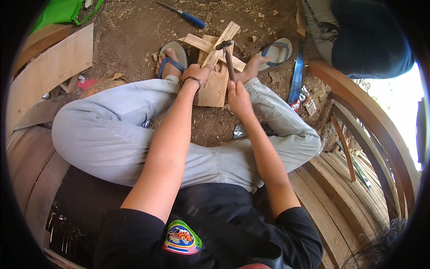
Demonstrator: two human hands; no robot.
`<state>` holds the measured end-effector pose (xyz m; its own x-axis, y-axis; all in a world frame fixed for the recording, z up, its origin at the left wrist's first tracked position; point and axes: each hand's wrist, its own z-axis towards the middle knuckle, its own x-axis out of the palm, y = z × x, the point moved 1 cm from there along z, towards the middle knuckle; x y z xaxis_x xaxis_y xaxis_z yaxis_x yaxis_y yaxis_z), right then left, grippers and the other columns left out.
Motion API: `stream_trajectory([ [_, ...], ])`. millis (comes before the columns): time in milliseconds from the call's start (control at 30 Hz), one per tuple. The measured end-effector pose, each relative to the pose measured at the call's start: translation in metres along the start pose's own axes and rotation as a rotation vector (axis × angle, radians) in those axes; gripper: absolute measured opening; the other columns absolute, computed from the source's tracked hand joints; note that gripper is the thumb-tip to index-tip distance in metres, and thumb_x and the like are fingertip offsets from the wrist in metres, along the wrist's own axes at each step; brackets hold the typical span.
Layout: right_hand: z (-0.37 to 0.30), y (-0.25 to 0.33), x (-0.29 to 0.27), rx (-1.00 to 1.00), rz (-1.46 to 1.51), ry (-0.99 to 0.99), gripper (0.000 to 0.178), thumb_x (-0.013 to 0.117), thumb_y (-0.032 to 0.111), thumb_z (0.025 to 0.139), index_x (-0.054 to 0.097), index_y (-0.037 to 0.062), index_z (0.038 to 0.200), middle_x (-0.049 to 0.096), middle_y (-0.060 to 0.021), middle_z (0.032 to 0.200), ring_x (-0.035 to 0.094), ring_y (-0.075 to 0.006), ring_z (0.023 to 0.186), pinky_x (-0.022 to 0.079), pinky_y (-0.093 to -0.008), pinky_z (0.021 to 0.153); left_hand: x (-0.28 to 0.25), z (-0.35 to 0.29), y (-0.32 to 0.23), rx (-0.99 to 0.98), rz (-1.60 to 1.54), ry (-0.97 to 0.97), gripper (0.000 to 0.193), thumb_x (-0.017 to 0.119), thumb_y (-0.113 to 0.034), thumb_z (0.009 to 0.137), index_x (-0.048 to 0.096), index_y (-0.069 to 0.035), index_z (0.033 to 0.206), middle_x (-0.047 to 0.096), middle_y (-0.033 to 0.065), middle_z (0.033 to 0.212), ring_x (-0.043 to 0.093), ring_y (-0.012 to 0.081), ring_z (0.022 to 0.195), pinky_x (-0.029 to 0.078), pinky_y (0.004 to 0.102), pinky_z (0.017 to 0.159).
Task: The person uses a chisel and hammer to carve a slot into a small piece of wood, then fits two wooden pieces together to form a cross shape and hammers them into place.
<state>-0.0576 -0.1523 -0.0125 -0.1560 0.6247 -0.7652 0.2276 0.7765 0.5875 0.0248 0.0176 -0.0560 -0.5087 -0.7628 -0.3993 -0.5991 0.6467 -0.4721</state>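
My left hand (197, 75) is closed on the near end of a pale wooden strip (229, 32), which slants up and to the right. A second strip (197, 42) crosses beneath it. Both lie over a flat wooden board (212, 92) on the ground between my feet. In my right hand (239, 97) is a hammer (230, 62), gripped by its wooden handle. Its dark head sits over the slanted strip, close to where the strips cross; whether it touches cannot be told. No nail can be made out.
Beyond the wood lies a blue-handled tool (192, 19) with a narrow metal blade. A handsaw (296, 76) rests right of my sandaled foot. Another person's leg (369, 40) is at the upper right. Planks (49, 74) stand left; curved timbers (363, 98) rise right. Wood chips litter the dirt.
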Motion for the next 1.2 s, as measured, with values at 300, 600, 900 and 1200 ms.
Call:
stream_trajectory([
  [300, 0.005, -0.007, -0.008, -0.024, 0.482, -0.383, 0.030, 0.040, 0.030, 0.102, 0.052, 0.0053, 0.089, 0.047, -0.0098, 0.065, 0.048, -0.0250, 0.061, 0.041, -0.0418, 0.059, 0.001, -0.003, -0.007, 0.023, -0.083, 0.016, 0.055, 0.056, -0.054, 0.086, 0.070, -0.002, 0.096, 0.071, 0.0140, 0.085, 0.069, 0.0275, 0.088, 0.051, 0.0375, 0.081],
  [600, 0.014, 0.020, -0.045, 0.121, 0.790, -0.576, 0.031, 0.040, 0.027, 0.102, 0.051, 0.0036, 0.085, 0.043, -0.0070, 0.061, 0.048, -0.0260, 0.056, 0.043, -0.0394, 0.057, 0.001, -0.002, 0.000, 0.017, -0.046, -0.002, 0.057, 0.054, -0.054, 0.086, 0.068, -0.002, 0.104, 0.071, 0.0173, 0.096, 0.068, 0.0298, 0.095, 0.050, 0.0390, 0.085],
  [900, 0.011, 0.043, -0.047, 0.258, 1.122, -0.295, 0.030, 0.041, 0.030, 0.102, 0.047, 0.0072, 0.084, 0.042, 0.0002, 0.060, 0.041, -0.0110, 0.046, 0.035, -0.0283, 0.041, 0.001, 0.006, 0.002, 0.016, 0.002, -0.023, 0.060, 0.053, -0.056, 0.086, 0.067, -0.004, 0.111, 0.066, 0.0206, 0.113, 0.062, 0.0355, 0.109, 0.047, 0.0421, 0.093],
  [1200, 0.009, 0.009, 0.014, 0.188, 0.474, 0.153, 0.026, 0.043, 0.030, 0.101, 0.056, 0.0079, 0.102, 0.067, -0.0260, 0.098, 0.069, -0.0361, 0.090, 0.049, -0.0554, 0.078, 0.016, 0.031, 0.019, 0.024, 0.017, 0.042, 0.063, 0.052, -0.057, 0.083, 0.061, -0.013, 0.128, 0.058, 0.0239, 0.127, 0.052, 0.0358, 0.124, 0.039, 0.0417, 0.105],
])
